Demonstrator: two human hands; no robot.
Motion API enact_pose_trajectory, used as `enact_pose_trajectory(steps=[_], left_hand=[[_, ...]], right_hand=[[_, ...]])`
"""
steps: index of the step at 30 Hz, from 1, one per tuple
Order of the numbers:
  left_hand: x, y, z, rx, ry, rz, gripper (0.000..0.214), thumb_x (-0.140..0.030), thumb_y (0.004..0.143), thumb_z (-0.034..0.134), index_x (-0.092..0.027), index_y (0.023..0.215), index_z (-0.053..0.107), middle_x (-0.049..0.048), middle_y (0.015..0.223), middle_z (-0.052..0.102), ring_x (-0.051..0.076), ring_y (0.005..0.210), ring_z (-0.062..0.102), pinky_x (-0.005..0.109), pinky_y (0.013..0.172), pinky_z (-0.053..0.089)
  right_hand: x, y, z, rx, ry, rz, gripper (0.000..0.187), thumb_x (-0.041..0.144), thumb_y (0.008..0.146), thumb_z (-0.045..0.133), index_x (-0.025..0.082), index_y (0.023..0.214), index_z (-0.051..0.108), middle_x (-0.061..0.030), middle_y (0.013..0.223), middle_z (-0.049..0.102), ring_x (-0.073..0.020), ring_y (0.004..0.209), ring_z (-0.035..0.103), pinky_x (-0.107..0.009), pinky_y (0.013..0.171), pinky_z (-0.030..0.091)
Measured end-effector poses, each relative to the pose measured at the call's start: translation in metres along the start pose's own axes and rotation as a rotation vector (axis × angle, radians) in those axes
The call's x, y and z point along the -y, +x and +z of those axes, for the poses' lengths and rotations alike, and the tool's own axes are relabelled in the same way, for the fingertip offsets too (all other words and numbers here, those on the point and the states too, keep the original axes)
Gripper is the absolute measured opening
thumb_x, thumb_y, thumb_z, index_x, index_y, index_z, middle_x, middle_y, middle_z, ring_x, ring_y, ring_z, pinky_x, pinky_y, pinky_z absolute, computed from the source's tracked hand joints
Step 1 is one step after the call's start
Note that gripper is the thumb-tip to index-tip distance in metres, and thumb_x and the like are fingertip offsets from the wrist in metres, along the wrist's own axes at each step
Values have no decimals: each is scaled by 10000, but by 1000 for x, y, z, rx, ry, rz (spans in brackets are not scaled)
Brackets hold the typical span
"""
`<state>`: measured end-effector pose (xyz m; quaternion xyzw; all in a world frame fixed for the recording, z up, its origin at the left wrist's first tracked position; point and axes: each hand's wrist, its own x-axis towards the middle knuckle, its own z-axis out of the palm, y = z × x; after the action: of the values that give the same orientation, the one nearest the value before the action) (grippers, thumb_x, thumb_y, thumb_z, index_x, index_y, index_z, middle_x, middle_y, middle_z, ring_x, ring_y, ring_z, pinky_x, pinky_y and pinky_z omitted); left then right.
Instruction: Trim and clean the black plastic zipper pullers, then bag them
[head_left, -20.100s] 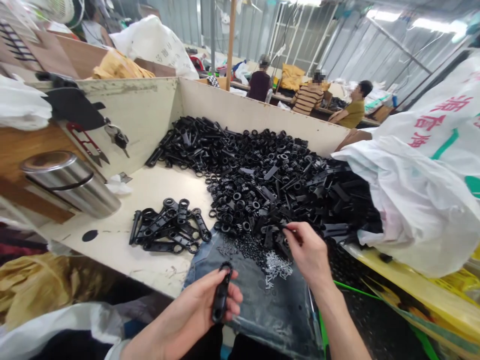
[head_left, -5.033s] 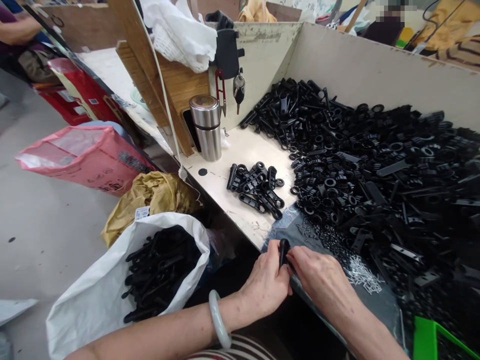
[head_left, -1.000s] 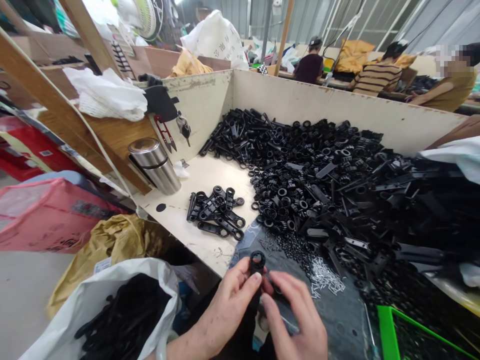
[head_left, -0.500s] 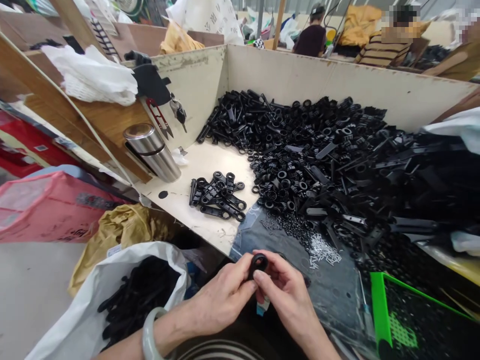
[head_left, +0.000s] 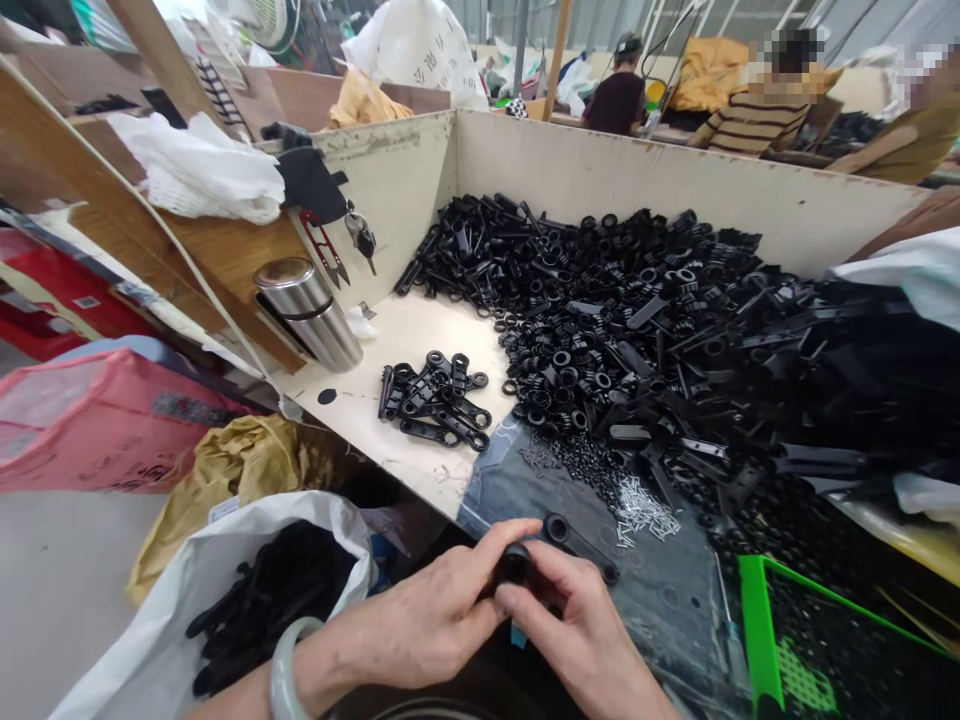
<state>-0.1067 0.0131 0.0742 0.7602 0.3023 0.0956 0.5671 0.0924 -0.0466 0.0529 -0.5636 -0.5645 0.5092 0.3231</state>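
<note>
Just beyond the bench's near edge, low in the head view, the left hand [head_left: 442,608] and the right hand [head_left: 574,612] meet around a small black part [head_left: 514,563]. The fingers of both are closed on it, thumbs nearly touching below its rounded top; the lower portion is hidden between the palms. A pale bangle [head_left: 283,668] circles the left wrist.

Just past the right hand's fingers, a ring-ended black piece [head_left: 580,547] lies on a dark mat [head_left: 667,590]. Near it on the mat are a cluster of silver pins [head_left: 645,510] and a scatter of tiny black bits [head_left: 574,462]. To the left, on the pale bench top [head_left: 420,480], sits a small pile of ring-ended black pieces [head_left: 435,400], well short of a steel flask [head_left: 322,322]. A large heap of black parts [head_left: 600,300] spreads against the back wall. Left of the hands stands an open white sack [head_left: 161,610] of dark pieces; to the right is a green-rimmed tray [head_left: 756,610].
</note>
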Motion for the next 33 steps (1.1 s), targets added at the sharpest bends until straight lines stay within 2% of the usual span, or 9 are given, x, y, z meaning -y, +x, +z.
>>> enact_pose_trajectory(steps=[4, 8, 10, 13, 16, 20, 27, 30, 33], left_hand=[[1, 2, -4, -11, 16, 43, 609, -161, 979, 518, -341, 1546, 387, 67, 1418, 614, 234, 1089, 662, 334, 992, 493], [-3, 17, -3, -28, -410, -11, 483, -230, 992, 573, -296, 1463, 486, 67, 1242, 696, 208, 1036, 680, 303, 920, 513], [-5, 26, -3, -125, -766, -16, 458, -250, 977, 621, -274, 1419, 503, 65, 1163, 719, 196, 1010, 698, 292, 894, 519], [-9, 34, -5, -340, -1101, -42, 401, -234, 953, 661, -253, 1326, 515, 75, 1083, 749, 214, 999, 726, 321, 912, 521], [-9, 36, -5, -424, -1176, -86, 383, -237, 934, 687, -248, 1267, 498, 83, 1042, 769, 245, 1004, 742, 349, 913, 524], [-6, 34, 4, -520, -1106, -104, 415, -282, 917, 711, -268, 1263, 482, 61, 1075, 766, 243, 1075, 717, 359, 943, 514], [4, 28, 11, -453, -514, 90, 99, -317, 942, 681, -260, 964, 604, 91, 1319, 695, 307, 1484, 397, 526, 1191, 327], [9, 39, 5, -361, -197, 107, 162, -267, 908, 702, -276, 1059, 644, 77, 1572, 466, 314, 1508, 331, 535, 1219, 282], [17, 58, 10, -372, -27, 125, 441, -228, 906, 678, -302, 1315, 532, 91, 1511, 489, 279, 1401, 456, 483, 1167, 380]], right_hand=[[-1, 1, 5, -62, -22, -4, 270, 422, 983, 596, 198, 854, 673, 9, 734, 596, -136, 683, 516, -238, 605, 403], [1, 9, 0, -1, 214, 55, 295, 480, 965, 623, 196, 978, 703, 7, 711, 621, -129, 602, 562, -235, 560, 438], [2, 12, -6, -5, 426, 34, 430, 546, 947, 636, 249, 1258, 650, -52, 1016, 711, -179, 821, 689, -285, 730, 550], [1, 11, -12, -153, 551, -21, 642, 596, 938, 628, 357, 1500, 430, -94, 1487, 533, -257, 1274, 607, -416, 1054, 503], [0, 10, -7, -173, 464, 28, 556, 531, 928, 681, 295, 1406, 520, -117, 1326, 645, -257, 1181, 658, -416, 997, 546], [8, 17, 12, -136, 544, 88, 505, 527, 890, 733, 231, 1282, 618, -71, 995, 747, -207, 882, 713, -365, 836, 591], [7, 13, 5, -145, 818, 51, 434, 549, 867, 748, 210, 1131, 684, -84, 1075, 723, -197, 855, 718, -367, 801, 593], [-5, -2, -28, -253, 548, 51, 322, 497, 886, 742, 233, 1057, 671, -53, 1008, 724, -209, 930, 703, -360, 861, 563], [-20, -13, -60, -441, 5, 39, 188, 424, 939, 684, 252, 1013, 671, -53, 1113, 729, -235, 1061, 668, -369, 948, 488]])
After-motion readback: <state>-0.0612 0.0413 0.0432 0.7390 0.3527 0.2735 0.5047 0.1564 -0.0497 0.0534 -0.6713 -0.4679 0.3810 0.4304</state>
